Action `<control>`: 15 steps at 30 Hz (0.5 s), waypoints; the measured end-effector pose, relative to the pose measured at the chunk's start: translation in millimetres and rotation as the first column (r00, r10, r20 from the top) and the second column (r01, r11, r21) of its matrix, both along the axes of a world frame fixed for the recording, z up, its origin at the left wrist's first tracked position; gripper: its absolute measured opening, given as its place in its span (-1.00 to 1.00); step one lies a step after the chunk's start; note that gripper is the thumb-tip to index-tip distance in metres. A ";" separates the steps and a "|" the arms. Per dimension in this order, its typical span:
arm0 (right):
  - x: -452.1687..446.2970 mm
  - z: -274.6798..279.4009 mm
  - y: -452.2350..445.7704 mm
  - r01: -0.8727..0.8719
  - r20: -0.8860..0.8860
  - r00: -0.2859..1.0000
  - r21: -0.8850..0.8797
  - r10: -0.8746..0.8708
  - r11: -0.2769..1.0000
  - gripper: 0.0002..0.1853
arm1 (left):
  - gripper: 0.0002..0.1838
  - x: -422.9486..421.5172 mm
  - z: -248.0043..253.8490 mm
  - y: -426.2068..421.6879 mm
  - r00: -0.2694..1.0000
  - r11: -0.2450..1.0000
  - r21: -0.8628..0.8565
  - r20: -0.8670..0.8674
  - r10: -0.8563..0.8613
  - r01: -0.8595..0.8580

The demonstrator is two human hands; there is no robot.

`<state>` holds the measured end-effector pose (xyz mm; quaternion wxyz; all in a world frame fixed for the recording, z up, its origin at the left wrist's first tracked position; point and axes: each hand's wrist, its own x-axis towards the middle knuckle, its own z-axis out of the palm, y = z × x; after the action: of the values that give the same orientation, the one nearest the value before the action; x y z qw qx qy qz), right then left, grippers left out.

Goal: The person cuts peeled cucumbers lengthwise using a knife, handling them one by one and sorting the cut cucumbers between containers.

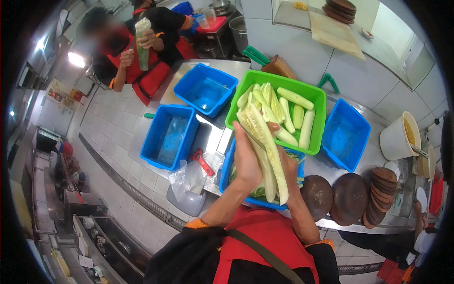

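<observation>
Split lengths of a pale green, peeled vegetable (265,149), with seeds showing on the cut face, are held upright between both hands. My left hand (247,161) grips them from the left side, fingers closed. On the right side my right hand (287,165) is wrapped round them, its fingers partly hidden. Just beyond the hands is a green tub (318,137) with several peeled pale vegetables (295,98). Beneath the hands, a blue tub (226,177) contains green peelings (260,191), partly covered by the forearms.
Blue tubs stand at the left (193,135), upper left (231,80) and right (366,135). A red peeler (203,163) lies by a plastic bag (182,182). Round brown dishes (350,199) and a white bucket (395,139) are at the right. Co-workers (153,78) stand upper left.
</observation>
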<state>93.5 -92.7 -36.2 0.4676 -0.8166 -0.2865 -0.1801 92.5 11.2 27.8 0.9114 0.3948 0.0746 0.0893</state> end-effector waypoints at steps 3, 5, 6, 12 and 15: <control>12.1 -7.2 -4.8 0.101 0.118 0.989 -0.122 -0.087 0.987 -0.52 | -0.36 -10.0 -20.7 -5.4 0.990 0.966 0.241 0.123 0.068 -0.096; 17.0 -10.2 -5.0 0.094 0.077 0.993 -0.080 -0.088 0.992 -0.55 | -0.37 -18.9 -18.8 -2.2 0.966 0.397 0.884 0.255 0.030 -0.246; 19.8 -7.6 -3.5 0.100 0.110 0.990 -0.072 -0.091 0.992 -0.56 | -0.31 -20.3 -14.2 -4.1 0.965 0.425 0.870 0.259 0.033 -0.248; 32.3 0.6 -1.7 0.210 0.292 0.943 -0.148 -0.160 0.967 -0.55 | -0.41 -16.9 -16.5 -1.8 0.971 0.441 0.867 0.234 0.056 -0.234; 40.5 -3.2 1.6 0.251 0.386 0.899 -0.067 -0.207 0.966 -0.55 | -0.47 -18.5 -6.1 -3.4 0.979 0.433 0.881 0.203 0.024 -0.193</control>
<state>134.0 -91.1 -39.3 0.3317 -0.8204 -0.2827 -0.3702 74.0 7.7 21.8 0.5593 0.8026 -0.0317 0.2050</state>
